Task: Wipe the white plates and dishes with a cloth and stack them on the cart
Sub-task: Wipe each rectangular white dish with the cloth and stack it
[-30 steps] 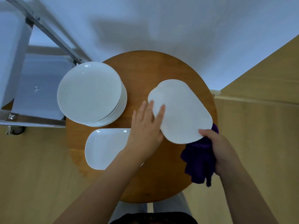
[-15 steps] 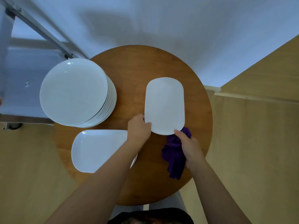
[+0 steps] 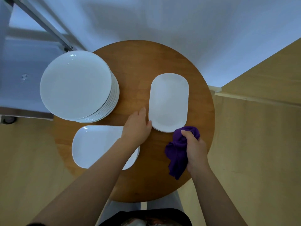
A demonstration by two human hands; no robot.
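Observation:
A white oblong dish (image 3: 168, 101) lies flat on the right half of the round wooden table (image 3: 138, 62). My left hand (image 3: 138, 126) rests at the dish's near left corner, fingers fairly straight and thumb touching the rim. Just below the dish's near edge, my right hand (image 3: 194, 147) grips a bunched purple cloth (image 3: 176, 159), clear of the dish. A tall stack of round white plates (image 3: 75, 85) stands at the table's far left. A second oblong white dish (image 3: 97, 145) lies at the near left, partly under my left forearm.
A metal cart (image 3: 24, 70) with a pale shelf and a slanted frame bar stands left of the table, behind the plate stack. A white wall runs behind the table. Light wooden flooring surrounds it, and my legs are at the table's near edge.
The oblong dish went from tilted in both hands to flat on the table. My right hand let go of its rim and drew back with the cloth; my left hand loosened.

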